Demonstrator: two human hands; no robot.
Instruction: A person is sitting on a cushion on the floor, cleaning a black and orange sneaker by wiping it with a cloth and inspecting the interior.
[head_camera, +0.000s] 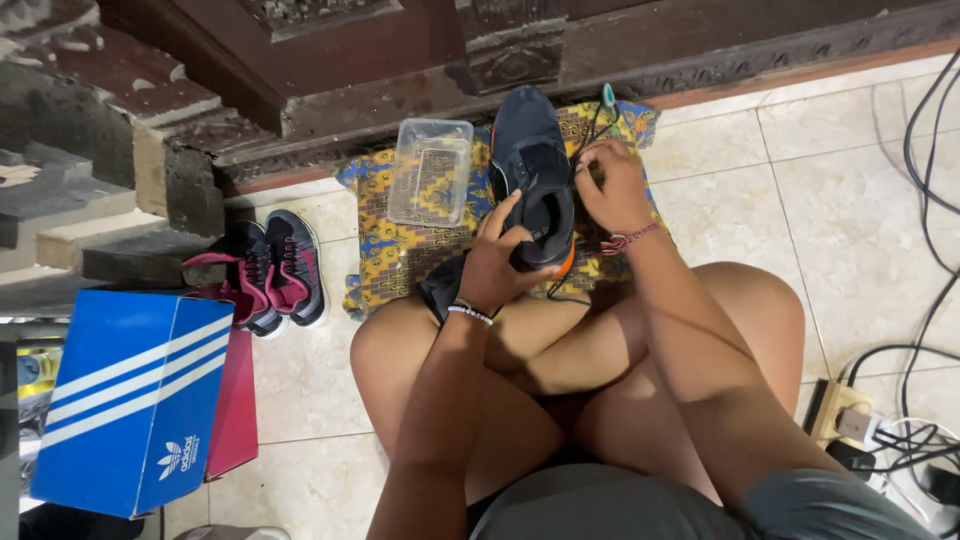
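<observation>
I sit cross-legged on a tiled floor. My left hand (497, 262) grips the heel and side of a dark grey sneaker (535, 160) with an orange sole edge, holding it over a patterned yellow and blue cloth (400, 250). My right hand (610, 185) pinches the sneaker's black lace (590, 135) beside the tongue. A beaded bracelet sits on my left wrist and a red thread band on my right. Another dark piece lies under my left hand, partly hidden.
A clear plastic box (431, 170) lies on the cloth left of the sneaker. A pair of black and pink sneakers (270, 270) stands beside a blue shoebox (135, 400). Carved dark wooden furniture (400, 60) runs along the top. Cables and a power strip (850, 415) lie right.
</observation>
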